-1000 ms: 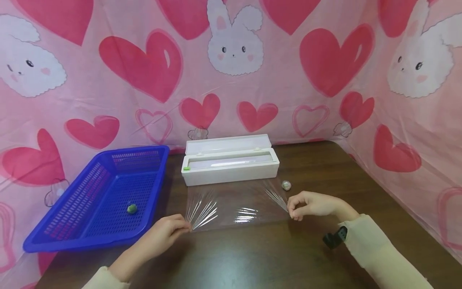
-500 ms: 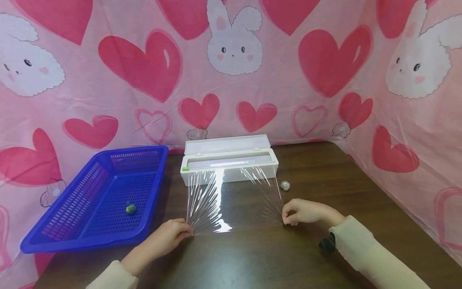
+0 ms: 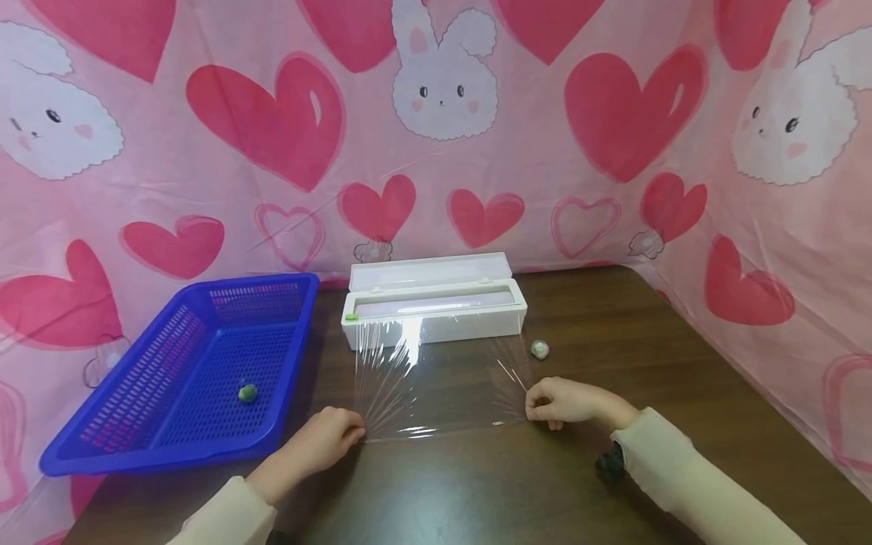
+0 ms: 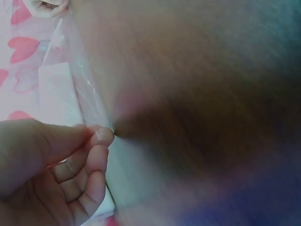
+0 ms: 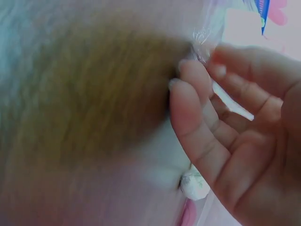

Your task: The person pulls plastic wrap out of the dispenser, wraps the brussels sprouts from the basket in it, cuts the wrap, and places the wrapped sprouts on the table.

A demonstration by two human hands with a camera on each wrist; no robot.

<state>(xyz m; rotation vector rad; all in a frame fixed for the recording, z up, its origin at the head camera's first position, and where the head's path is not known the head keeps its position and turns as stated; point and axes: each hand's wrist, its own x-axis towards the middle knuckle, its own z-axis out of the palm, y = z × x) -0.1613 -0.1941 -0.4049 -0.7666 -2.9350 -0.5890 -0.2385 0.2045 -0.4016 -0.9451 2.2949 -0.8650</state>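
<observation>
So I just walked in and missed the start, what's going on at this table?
A person is stretching a clear sheet of plastic wrap out of the white dispenser box on the dark wooden table. The left hand pinches one front corner and the right hand pinches the other. A small wrapped ball lies beside the right hand, and a small green ball sits in the blue plastic basket.

The clear film (image 3: pixel 443 378) I pinch is glossy, wrinkled plastic; my desk (image 3: pixel 681 363) is dark matt wood (the perforated blue basket (image 3: pixel 170 378) looks like smooth plastic).
</observation>
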